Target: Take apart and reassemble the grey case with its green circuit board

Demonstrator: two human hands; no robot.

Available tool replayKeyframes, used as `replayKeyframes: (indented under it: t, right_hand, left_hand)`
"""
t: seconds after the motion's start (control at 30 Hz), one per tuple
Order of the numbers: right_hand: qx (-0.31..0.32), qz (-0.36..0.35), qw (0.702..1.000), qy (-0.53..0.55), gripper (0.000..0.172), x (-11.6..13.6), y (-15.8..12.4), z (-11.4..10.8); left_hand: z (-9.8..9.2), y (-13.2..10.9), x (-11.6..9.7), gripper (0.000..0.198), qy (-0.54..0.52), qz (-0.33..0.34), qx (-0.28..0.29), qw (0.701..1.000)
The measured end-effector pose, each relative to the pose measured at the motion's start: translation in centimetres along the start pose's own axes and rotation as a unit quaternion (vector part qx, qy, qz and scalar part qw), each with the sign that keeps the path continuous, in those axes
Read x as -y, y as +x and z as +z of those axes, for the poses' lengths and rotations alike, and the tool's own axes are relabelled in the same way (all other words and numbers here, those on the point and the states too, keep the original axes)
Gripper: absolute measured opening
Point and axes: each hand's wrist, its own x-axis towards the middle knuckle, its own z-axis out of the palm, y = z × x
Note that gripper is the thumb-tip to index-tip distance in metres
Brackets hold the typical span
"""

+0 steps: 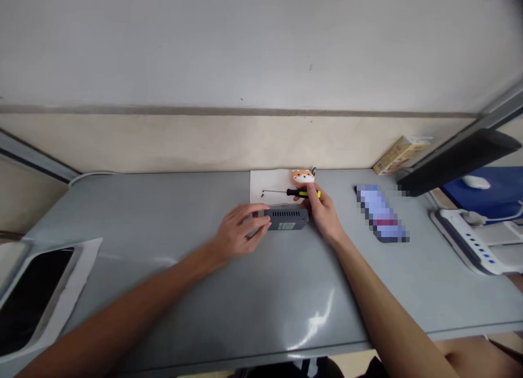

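Far left of your grey desk (pixel 229 307): a dark-screened device (pixel 35 296) lying flat, white sheet (pixel 81 274) under it. Pale cable (pixel 96 174) runs along the back edge by the wall.

Your left hand (pixel 239 231) is at mid-desk, fingers and thumb closed on the left end of the dark grey box (pixel 286 219). Box sits between your two hands, just in front of the white paper (pixel 269 179); row of slots along the upper part, pale label on the face toward you.

On the paper, by the screwdriver's tip: small dark bits (pixel 262 195), too small to identify. Screwdriver (pixel 296 193) points left, black-and-yellow handle in your right hand (pixel 324 212), thumb bent over it, fingers nearly closed. That hand is right by the box's right end; can't tell if it's touching. Orange-and-white animal-face item (pixel 303 176) is just behind the handle.

Right of you: phone (pixel 379 212), pixelated, screen lit, well apart from your hand. Behind it, a yellowish carton (pixel 398 154) leans by the wall, next to a black panel (pixel 457 163). Far right: white power strip (pixel 457 239) with blue-marked buttons, plug in it; beyond, white mouse (pixel 476 182) on a blue mat (pixel 500 203).
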Motion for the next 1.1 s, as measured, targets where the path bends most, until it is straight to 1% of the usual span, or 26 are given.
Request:
replayKeyframes:
  t: [0.1,0.17,0.27,0.37,0.43,0.53,0.63,0.73,0.87,1.1]
  right_hand:
    - [-0.022,0.006,0.998,0.053,0.046,-0.2,0.5,-0.4]
    - [-0.038,0.023,0.992,0.119,0.041,-0.1,0.9,-1.0]
    - [-0.057,0.033,0.968,0.241,0.029,0.3,1.5,-2.4]
    - [-0.094,0.005,0.946,0.312,0.021,0.7,1.8,-4.1]
    - [-0.109,-0.012,0.938,0.329,0.018,0.8,1.9,-5.0]
    - [-0.092,-0.019,0.931,0.353,0.018,0.8,1.9,-5.8]
    - [-0.077,-0.02,0.934,0.347,0.021,0.7,1.9,-5.9]
    - [-0.066,-0.012,0.942,0.33,0.024,0.7,1.9,-5.7]
    - [-0.059,-0.014,0.939,0.337,0.023,0.7,1.9,-5.6]
    - [-0.079,0.001,0.943,0.324,0.02,0.6,1.9,-5.4]
  left_hand:
    - [-0.2,0.3,-0.3,0.015,-0.01,-0.015,-0.004,1.0]
    - [-0.5,0.7,-0.7,0.014,-0.003,-0.022,0.006,1.0]
    - [-0.6,1.9,-1.4,0.016,0.033,-0.019,0.018,0.999]
    - [0.4,3.3,-2.3,0.018,0.059,0.011,0.013,0.998]
    - [1.5,4.0,-2.9,0.017,0.067,0.033,0.005,0.997]
    - [3.0,4.3,-3.3,0.016,0.079,0.054,-0.01,0.995]
    - [3.9,4.0,-3.3,0.018,0.087,0.062,-0.029,0.994]
    - [4.0,3.5,-3.0,0.02,0.092,0.058,-0.039,0.993]
    - [3.9,3.4,-2.8,0.021,0.08,0.05,-0.038,0.995]
    - [3.8,3.5,-2.9,0.022,0.08,0.046,-0.027,0.995]
